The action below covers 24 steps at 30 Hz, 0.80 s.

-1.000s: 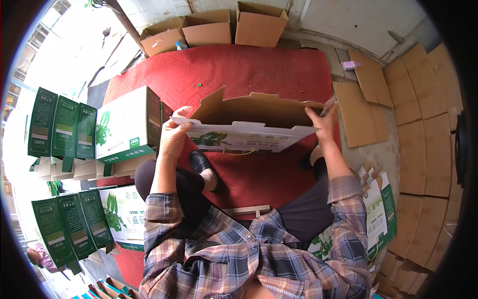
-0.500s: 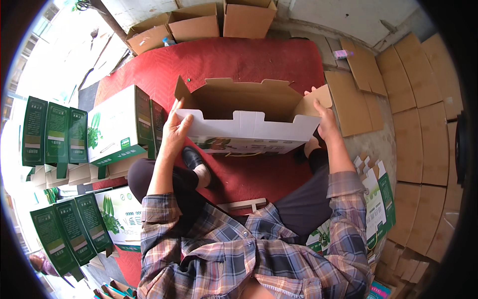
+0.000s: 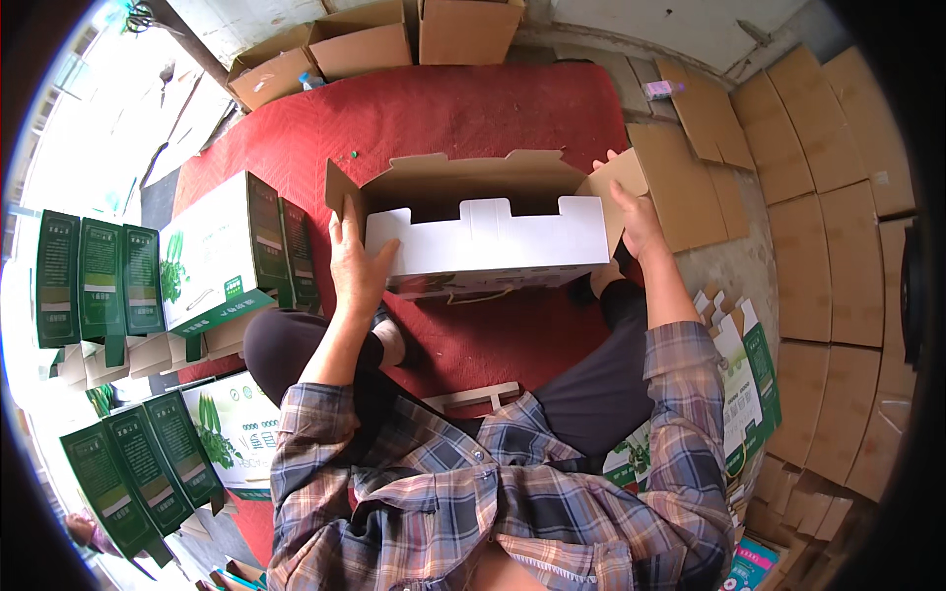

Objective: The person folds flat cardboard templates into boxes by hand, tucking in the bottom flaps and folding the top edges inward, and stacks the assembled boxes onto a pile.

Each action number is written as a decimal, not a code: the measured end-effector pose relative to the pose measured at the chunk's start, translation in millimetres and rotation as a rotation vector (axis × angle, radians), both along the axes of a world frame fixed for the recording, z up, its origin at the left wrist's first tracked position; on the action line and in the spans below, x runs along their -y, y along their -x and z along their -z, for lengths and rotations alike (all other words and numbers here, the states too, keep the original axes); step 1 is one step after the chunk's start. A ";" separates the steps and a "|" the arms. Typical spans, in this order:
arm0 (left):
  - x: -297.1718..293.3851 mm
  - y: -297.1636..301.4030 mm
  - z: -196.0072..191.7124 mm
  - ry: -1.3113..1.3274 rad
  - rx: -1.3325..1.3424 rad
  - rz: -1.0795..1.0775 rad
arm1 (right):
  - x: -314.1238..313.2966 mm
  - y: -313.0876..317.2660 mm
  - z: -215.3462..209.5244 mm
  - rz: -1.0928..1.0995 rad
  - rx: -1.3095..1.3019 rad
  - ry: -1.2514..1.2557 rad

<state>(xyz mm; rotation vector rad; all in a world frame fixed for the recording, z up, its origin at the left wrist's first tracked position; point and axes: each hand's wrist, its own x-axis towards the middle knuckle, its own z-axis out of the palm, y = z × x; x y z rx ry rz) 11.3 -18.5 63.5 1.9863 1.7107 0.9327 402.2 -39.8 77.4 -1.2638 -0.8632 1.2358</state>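
Observation:
A cardboard gift box (image 3: pixel 488 241) is held over the red mat in front of me, its brown inside showing between raised flaps. Its near flap is white, with notched tabs, and leans inward over the opening. My left hand (image 3: pixel 360 271) grips the left end, fingers along the brown side flap and thumb by the white flap's corner. At the other end, my right hand (image 3: pixel 636 212) has the right side flap between its thumb, on the inner face, and its fingers behind. Below the near panel a cord handle (image 3: pixel 480 296) shows in part.
White-and-green printed boxes (image 3: pixel 212 251) stand at my left, more (image 3: pixel 744 384) at my right. Open brown cartons (image 3: pixel 360 51) line the back of the red mat (image 3: pixel 473 108). Flattened cardboard (image 3: pixel 680 192) lies at right, beside stacked brown cartons (image 3: pixel 823 236). A white stool edge (image 3: pixel 473 398) shows below me.
The white near flap has tipped inward over the opening. My left hand has shifted lower along the box's end, and the right side flap leans farther outward. The view has turned slightly.

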 end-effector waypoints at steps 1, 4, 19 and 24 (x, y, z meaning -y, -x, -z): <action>1.1 -1.0 -3.1 -0.050 -0.032 0.008 | 0.2 0.6 -1.7 0.009 0.021 -0.019; 8.9 -3.4 -17.7 -0.027 0.021 -0.033 | 1.3 1.8 -8.9 0.034 -0.055 -0.072; -2.6 6.8 4.8 0.052 -0.083 -0.047 | -15.7 52.7 -22.6 -0.011 0.938 -0.433; -1.0 8.5 7.4 0.020 -0.119 -0.024 | -29.1 73.1 -27.4 0.103 1.087 -0.346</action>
